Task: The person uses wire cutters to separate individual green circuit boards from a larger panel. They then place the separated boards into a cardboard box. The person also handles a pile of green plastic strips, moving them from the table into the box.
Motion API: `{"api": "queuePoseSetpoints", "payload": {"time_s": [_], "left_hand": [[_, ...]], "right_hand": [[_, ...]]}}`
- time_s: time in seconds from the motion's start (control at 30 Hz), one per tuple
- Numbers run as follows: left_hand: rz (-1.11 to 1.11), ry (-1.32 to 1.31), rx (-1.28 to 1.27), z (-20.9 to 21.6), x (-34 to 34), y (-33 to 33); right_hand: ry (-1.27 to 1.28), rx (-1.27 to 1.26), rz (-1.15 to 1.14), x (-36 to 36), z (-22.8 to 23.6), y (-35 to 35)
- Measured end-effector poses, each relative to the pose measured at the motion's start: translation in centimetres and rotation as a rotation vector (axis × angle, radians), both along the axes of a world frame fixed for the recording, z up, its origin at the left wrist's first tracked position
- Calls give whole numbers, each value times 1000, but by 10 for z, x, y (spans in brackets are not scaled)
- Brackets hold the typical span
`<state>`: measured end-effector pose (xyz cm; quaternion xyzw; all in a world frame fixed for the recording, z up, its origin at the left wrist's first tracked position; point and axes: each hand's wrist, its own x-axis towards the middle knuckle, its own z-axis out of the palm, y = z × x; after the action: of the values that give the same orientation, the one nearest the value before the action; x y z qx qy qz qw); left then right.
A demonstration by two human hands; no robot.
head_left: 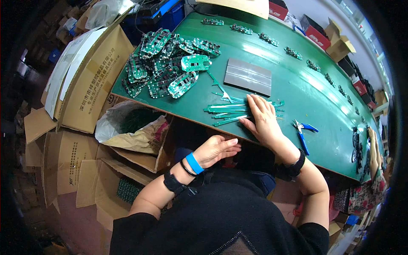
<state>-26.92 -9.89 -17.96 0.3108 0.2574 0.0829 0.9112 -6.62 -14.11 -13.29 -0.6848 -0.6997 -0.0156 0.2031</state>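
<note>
My right hand lies over a loose bundle of thin green circuit-board strips, its fingers stretched out and touching them. Just off the table's front edge, my left hand is held low with its fingers extended and slightly cupped, and no object shows in it. A forked green scrap lies beyond the strips. Behind my right hand sits a flat grey metal block with grooves. Blue-handled cutting pliers rest on the table to the right of my right hand.
Green circuit boards are heaped at the table's left, with a row of single boards along the far side. An open bag and cardboard boxes stand left of the table. Another person's arm reaches in at the right edge.
</note>
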Motion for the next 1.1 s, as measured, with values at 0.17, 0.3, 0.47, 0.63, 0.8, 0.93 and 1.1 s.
{"api": "queuePoseSetpoints", "payload": {"time_s": [0.17, 0.3, 0.47, 0.63, 0.8, 0.93, 1.1], "left_hand": [[119, -206, -215, 3, 20, -11], [230, -291, -269, 0, 29, -13], [287, -218, -259, 4, 26, -10], [313, -189, -248, 8, 26, -10], [319, -230, -260, 5, 28, -9], [342, -254, -300, 0, 32, -9], [345, -231, -257, 11, 31, -12]], "right_hand": [[41, -25, 81, -6, 3, -2], [23, -1, 128, -7, 0, -1], [103, 70, 34, -1, 5, 1], [125, 40, 65, 13, -3, 10], [122, -1, 88, 1, -1, 10], [-13, -35, 169, -15, -7, -2], [-30, 15, 323, -19, -11, -15]]}}
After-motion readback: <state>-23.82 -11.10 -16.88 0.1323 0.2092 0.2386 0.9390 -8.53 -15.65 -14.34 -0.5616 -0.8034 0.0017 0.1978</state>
